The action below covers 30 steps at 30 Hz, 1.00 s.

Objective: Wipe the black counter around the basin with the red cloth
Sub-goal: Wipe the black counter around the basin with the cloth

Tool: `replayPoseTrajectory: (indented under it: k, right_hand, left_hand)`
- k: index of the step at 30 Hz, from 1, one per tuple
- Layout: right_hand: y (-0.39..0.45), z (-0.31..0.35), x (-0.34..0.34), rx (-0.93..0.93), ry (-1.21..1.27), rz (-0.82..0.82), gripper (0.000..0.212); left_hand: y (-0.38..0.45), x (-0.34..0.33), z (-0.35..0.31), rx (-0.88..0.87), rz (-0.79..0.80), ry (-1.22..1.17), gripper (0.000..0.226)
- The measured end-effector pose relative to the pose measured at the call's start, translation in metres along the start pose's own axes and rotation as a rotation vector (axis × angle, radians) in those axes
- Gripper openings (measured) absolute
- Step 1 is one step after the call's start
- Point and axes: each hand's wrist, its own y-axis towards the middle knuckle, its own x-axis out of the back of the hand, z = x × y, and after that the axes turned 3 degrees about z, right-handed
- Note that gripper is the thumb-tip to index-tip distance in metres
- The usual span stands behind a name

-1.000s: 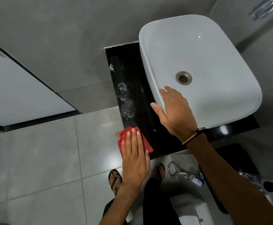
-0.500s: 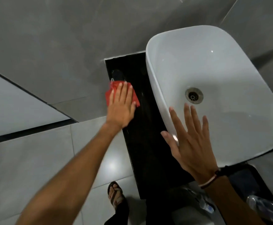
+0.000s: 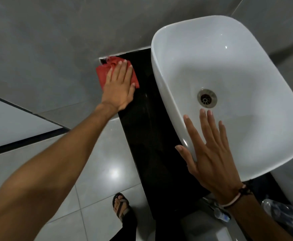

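A white basin (image 3: 229,70) with a metal drain (image 3: 206,98) stands on a narrow black counter (image 3: 147,136). My left hand (image 3: 119,86) lies flat on the red cloth (image 3: 104,73), pressing it onto the counter's far left corner against the grey wall. My right hand (image 3: 210,150) hovers with fingers spread over the basin's near left rim; whether it touches the rim is unclear. It holds nothing.
A grey tiled wall (image 3: 55,40) runs behind the counter. Below lies a glossy tiled floor (image 3: 104,171) with my sandalled foot (image 3: 120,205). A clear plastic bottle (image 3: 278,209) and a hose fitting (image 3: 219,213) lie under the counter at the lower right.
My left hand has slid the red cloth along the counter from its near end to the far corner by the wall. My right hand has lifted and spread its fingers.
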Motion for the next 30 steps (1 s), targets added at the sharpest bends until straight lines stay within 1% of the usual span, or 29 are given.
replayPoseTrajectory:
  k: [4,8,10,12,14,15,18,22,24,26,30]
  right_hand:
    - [-0.003,0.002,0.001,0.011,0.007,-0.033,0.079]
    - [-0.006,0.001,0.000,0.032,0.010,-0.042,0.080]
    - [-0.006,-0.001,0.000,0.037,0.007,-0.022,0.082]
    - [-0.009,-0.002,0.002,0.044,-0.031,-0.011,0.086]
    - [-0.011,-0.006,0.006,0.072,-0.131,-0.007,0.088]
    - [-0.016,-0.011,0.009,0.089,-0.188,-0.003,0.087]
    - [-0.025,-0.022,0.009,0.138,-0.243,0.034,0.080]
    - [-0.023,-0.023,0.007,0.191,-0.146,-0.019,0.068]
    - [-0.022,-0.024,0.006,0.202,-0.129,-0.047,0.063]
    - [-0.021,-0.026,0.003,0.197,-0.156,-0.063,0.062]
    - [-0.019,-0.027,0.000,0.206,-0.205,-0.080,0.063]
  left_hand:
    - [-0.084,-0.020,-0.065,-0.153,0.013,-0.007,0.067]
    - [-0.179,-0.040,-0.138,-0.293,0.069,-0.035,0.063]
    - [-0.214,-0.046,-0.157,-0.370,0.090,-0.019,0.061]
    - [-0.222,-0.043,-0.155,-0.452,0.123,0.009,0.061]
    - [-0.202,-0.035,-0.132,-0.506,0.160,0.029,0.062]
    - [-0.185,-0.029,-0.116,-0.509,0.155,0.023,0.063]
    - [-0.118,-0.014,-0.054,-0.377,0.130,-0.012,0.064]
    - [-0.024,0.008,0.003,-0.211,0.145,-0.027,0.065]
    - [0.019,0.016,0.016,-0.173,0.148,-0.050,0.067]
    - [0.048,0.019,0.024,-0.176,0.154,-0.073,0.068]
    - [0.064,0.014,0.023,-0.199,0.112,-0.042,0.068]
